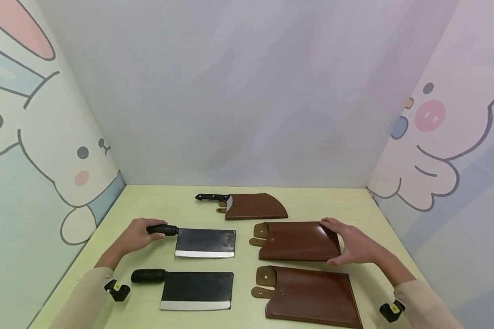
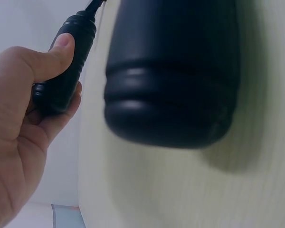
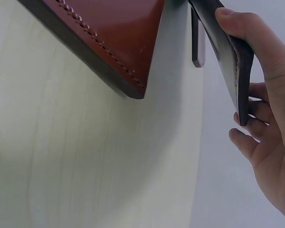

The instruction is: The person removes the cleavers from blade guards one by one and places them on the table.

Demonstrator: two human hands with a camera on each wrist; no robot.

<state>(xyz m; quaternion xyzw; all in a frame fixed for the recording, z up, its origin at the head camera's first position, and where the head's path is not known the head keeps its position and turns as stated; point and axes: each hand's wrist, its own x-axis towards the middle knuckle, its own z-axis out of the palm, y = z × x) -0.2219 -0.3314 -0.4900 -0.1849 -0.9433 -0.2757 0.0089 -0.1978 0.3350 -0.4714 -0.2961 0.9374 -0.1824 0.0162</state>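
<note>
My left hand (image 1: pixel 137 236) grips the black handle of a cleaver (image 1: pixel 206 241), whose dark, broad blade points right with its bright edge toward me. In the left wrist view, the thumb lies along the handle (image 2: pixel 72 57) and the fingers curl beneath it. At the right, my right hand (image 1: pixel 359 244) holds the far end of a brown leather knife sheath (image 1: pixel 298 242), thumb at one edge and fingers at the opposite one. That sheath's flap and snap strap lie at its left end, facing the cleaver's blade across a gap.
Nearer me lie a second cleaver (image 1: pixel 197 289) on the left and a second brown sheath (image 1: pixel 312 297) on the right. Toward the back is a sheathed knife (image 1: pixel 255 206) with its black handle showing. The pale yellow table (image 1: pixel 148 201) meets a grey back wall (image 1: pixel 247 114).
</note>
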